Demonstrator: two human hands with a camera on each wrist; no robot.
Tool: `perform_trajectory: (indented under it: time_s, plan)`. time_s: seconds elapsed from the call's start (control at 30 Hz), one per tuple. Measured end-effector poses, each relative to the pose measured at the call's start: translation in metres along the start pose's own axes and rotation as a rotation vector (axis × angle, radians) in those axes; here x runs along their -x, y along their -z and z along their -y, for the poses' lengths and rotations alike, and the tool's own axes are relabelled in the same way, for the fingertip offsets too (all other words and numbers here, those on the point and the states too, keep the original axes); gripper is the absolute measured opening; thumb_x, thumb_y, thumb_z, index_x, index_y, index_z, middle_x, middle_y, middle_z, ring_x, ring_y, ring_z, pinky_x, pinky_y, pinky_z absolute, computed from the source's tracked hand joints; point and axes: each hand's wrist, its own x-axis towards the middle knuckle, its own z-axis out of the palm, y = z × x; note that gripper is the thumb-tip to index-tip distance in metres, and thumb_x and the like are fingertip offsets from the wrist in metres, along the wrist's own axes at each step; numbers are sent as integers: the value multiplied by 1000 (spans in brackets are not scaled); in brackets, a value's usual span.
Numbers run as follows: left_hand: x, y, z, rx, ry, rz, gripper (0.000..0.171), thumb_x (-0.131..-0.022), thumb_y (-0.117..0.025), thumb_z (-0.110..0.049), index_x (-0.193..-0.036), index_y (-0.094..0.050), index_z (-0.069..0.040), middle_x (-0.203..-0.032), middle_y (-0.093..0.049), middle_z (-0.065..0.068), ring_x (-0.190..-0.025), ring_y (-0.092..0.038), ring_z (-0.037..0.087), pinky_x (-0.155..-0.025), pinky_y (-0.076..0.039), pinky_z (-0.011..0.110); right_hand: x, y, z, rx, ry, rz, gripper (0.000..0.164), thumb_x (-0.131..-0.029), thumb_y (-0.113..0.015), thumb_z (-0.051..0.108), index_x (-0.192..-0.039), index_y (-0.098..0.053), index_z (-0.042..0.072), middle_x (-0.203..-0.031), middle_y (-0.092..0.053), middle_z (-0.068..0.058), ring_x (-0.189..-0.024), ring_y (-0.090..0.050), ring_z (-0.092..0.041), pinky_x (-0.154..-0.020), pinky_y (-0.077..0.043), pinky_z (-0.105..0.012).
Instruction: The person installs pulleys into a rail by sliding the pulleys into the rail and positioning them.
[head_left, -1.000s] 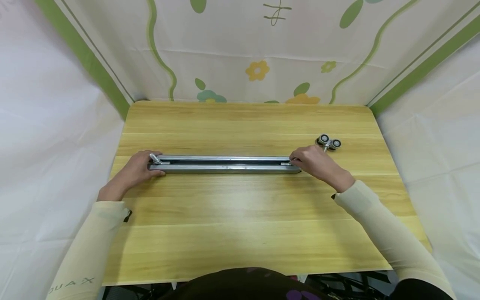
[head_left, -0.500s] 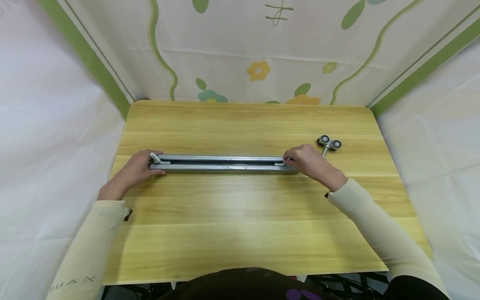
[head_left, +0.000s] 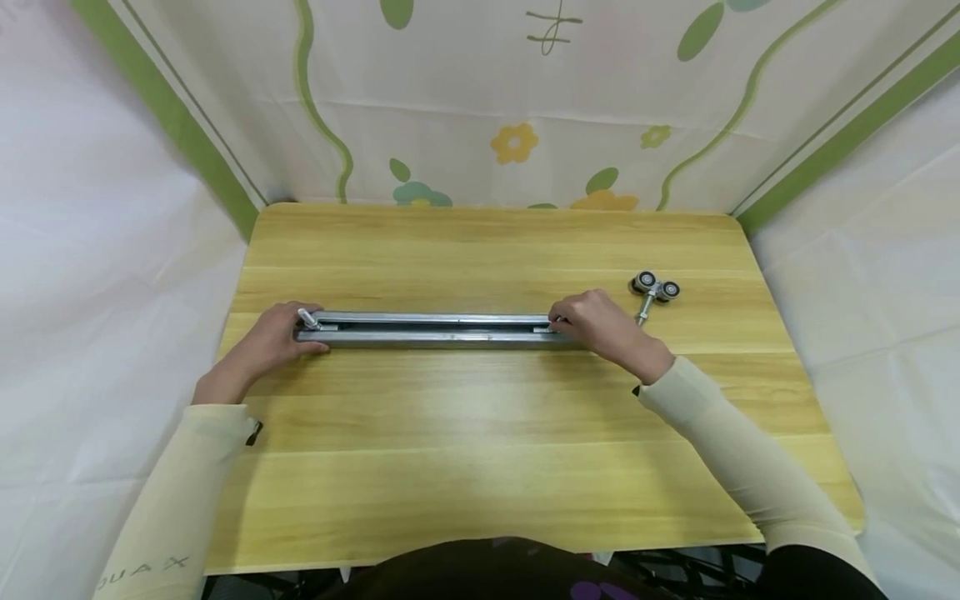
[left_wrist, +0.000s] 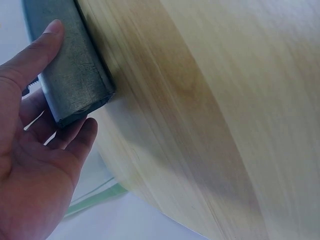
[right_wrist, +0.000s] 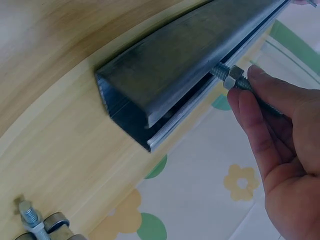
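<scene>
Tabletop, wood-grained, before flowered cloth; left hand grips metal rail, right hand pinches bolt.

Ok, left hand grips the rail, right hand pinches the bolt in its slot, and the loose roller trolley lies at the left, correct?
No, the roller trolley lies at the right, beyond the right hand, as the head view shows; the rest holds.
</scene>
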Motion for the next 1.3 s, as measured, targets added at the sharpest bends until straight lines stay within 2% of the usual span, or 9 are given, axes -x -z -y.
perform_trajectory:
  time_s: [0.7, 1.07, 1.3]
  plan:
    - [2, 0, -1, 6, 0, -11, 64, -75, -83, -19, -128, -59, 6, -118, -62, 31, -110, -54, 47, -98, -40, 63, -30, -19, 22, 17, 72, -44, 6, -81, -75, 6, -88, -75, 4, -81, -74, -6, -68, -67, -13, -58, -56, -28]
    - [2, -1, 0, 7, -3, -15, 61, -74, -83, -21, -126, -61, 4, -114, -65, 29, -106, -57, 44, -94, -43, 60, -41, -28, 31, 23, 93, -56, 5, -83, -74, 6, -87, -74, 3, -80, -73, -5, -67, -66, -12, -58, -56, -28]
    - [3, -1, 0, 15, 15, -10, 64, -75, -83, -22, -128, -59, 5, -118, -62, 31, -111, -53, 47, -97, -40, 62, -49, -32, 36, 21, 124, -81, 4, -83, -74, 7, -85, -73, 3, -78, -72, -5, -65, -65, -12, -57, -55, -29]
